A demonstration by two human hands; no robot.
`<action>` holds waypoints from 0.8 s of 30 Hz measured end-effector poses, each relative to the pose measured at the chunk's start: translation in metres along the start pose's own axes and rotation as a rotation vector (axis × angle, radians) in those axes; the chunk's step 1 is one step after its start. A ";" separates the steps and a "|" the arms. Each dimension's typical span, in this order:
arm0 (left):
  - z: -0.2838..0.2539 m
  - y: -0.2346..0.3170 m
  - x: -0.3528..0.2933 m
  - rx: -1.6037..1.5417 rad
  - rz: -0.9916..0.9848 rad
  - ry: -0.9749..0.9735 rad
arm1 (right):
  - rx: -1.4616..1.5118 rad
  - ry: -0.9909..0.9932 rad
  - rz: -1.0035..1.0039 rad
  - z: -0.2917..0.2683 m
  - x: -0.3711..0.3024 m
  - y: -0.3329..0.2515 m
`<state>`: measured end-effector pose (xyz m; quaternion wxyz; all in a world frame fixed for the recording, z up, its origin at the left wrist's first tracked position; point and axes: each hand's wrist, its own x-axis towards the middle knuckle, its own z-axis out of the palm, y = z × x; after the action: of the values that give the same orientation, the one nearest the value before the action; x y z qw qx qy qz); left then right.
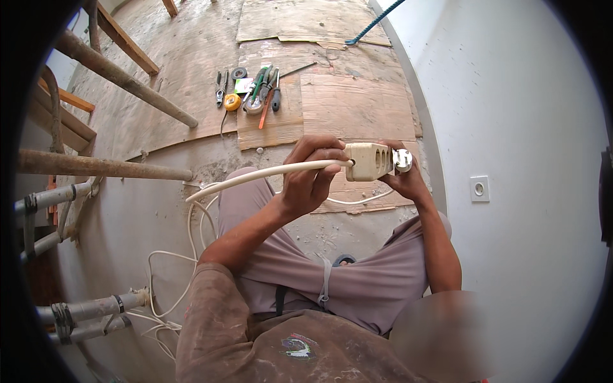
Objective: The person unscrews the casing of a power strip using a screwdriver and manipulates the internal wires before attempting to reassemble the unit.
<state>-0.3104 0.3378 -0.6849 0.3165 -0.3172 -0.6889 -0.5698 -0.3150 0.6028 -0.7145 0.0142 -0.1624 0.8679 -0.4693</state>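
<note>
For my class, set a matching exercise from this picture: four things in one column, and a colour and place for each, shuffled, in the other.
Things
1. Extension socket
2. Tape measure
3. Wall outlet
4. Rope

Colours and places
A. Blue, near the picture's top edge
B. Cream, between the left hand and right hand
C. White, on the wall
D. Yellow, beside hand tools

Pairs: 1-B, 2-D, 3-C, 4-A

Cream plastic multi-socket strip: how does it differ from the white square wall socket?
The cream strip is in the left hand; the white wall socket is fixed to the wall. The cream strip has several outlets in a row, the white wall socket one. A cream cable meets the cream strip; none shows at the white wall socket. Both are pale electrical fittings.
</note>
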 end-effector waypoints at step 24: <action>-0.002 -0.061 -0.031 -0.601 -0.835 0.216 | -0.241 0.155 -0.047 0.005 0.016 -0.002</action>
<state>-0.3405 0.3238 -0.7451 0.0267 -0.0316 -0.5261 -0.8494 -0.3283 0.5930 -0.7144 -0.0837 -0.1463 0.9125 -0.3728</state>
